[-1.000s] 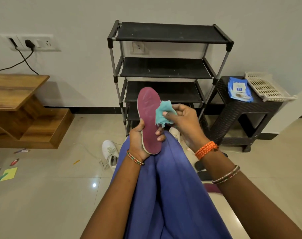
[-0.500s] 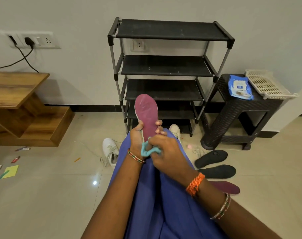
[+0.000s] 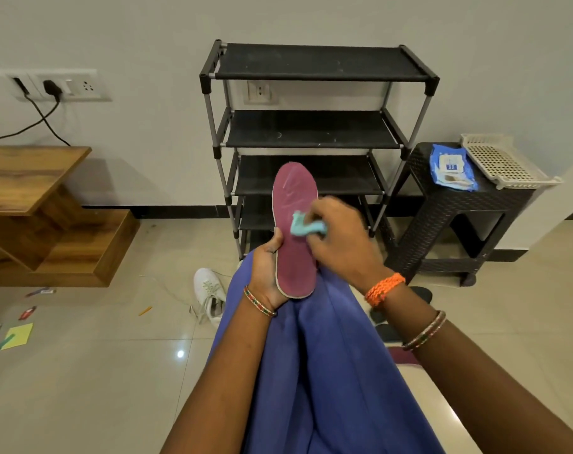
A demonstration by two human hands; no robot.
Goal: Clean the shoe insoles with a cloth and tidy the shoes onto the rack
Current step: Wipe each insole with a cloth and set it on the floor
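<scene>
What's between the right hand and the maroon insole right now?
In the head view, a bunched teal cloth sits between the right hand and the maroon insole, pressed against its face. The left hand grips the insole's lower edge.

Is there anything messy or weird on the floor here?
Yes. A white shoe lies by the knee with its laces trailing loose, off the empty shoe rack. Small bits, including a yellow paper, are scattered at the far left.

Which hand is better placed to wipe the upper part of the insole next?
The right hand. It already holds the cloth against the middle of the insole, just below the unwiped top. The left hand grips the insole's lower edge and is needed to hold it upright.
</scene>
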